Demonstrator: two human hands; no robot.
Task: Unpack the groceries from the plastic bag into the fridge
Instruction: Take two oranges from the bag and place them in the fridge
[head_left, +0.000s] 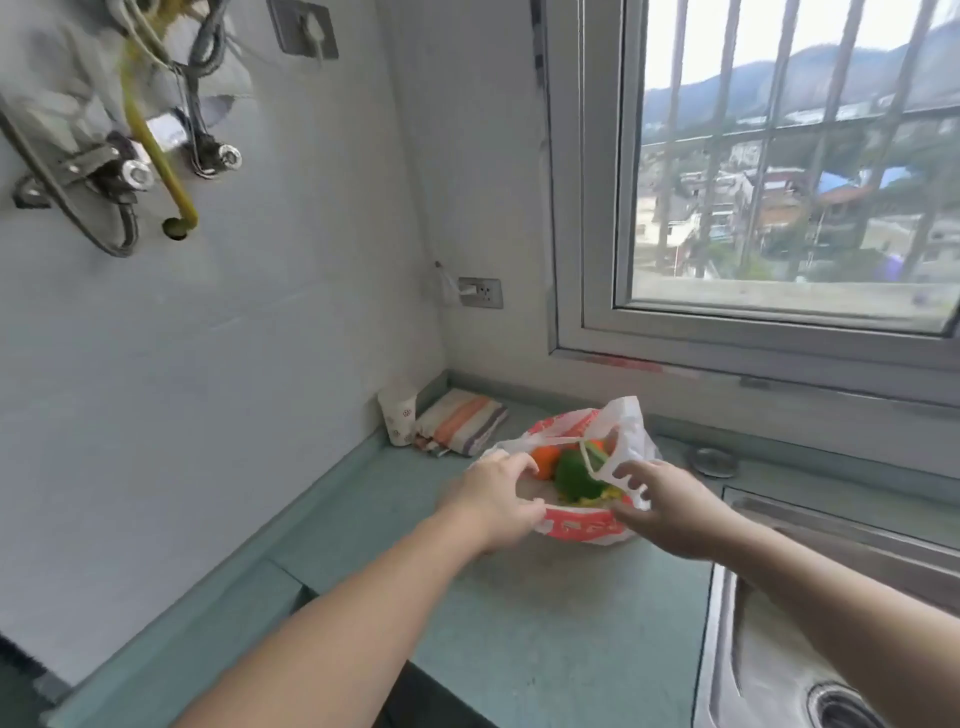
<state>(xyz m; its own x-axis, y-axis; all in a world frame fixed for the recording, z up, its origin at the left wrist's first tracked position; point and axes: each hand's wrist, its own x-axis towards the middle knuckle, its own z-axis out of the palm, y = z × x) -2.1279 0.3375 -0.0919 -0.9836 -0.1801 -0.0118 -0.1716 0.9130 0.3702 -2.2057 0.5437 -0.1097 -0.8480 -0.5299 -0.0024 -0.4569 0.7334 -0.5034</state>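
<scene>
A red-and-white plastic bag (582, 525) is seen resting on the green tabletop (545, 639), toward its far edge beneath the window (779, 171) and just left of the steel sink (769, 623) set into the tabletop's right side. The bag's mouth is held open from both sides. The near left rim of the bag is pinched by the left hand (501, 501), its grip closed on the plastic between thumb and fingers. A white handle loop on the right side of the bag is hooked by the fingers of the right hand (670, 512), the grip being narrow around that loop, with the thumb laid near the red front rim. Inside the open bag a green pepper (576, 475) is visible in the middle, with an orange fruit (545, 460) touching it on the left; further orange is glimpsed behind the pepper, and something yellow-green below it cannot be made out. At the tabletop's far left corner a patterned paper cup (399, 418) is stood against the wall, and a striped folded cloth (462, 428) is laid just beside it, near the bag but apart from it. A round metal cap (712, 460) is seen at the far edge, beyond the sink.
</scene>
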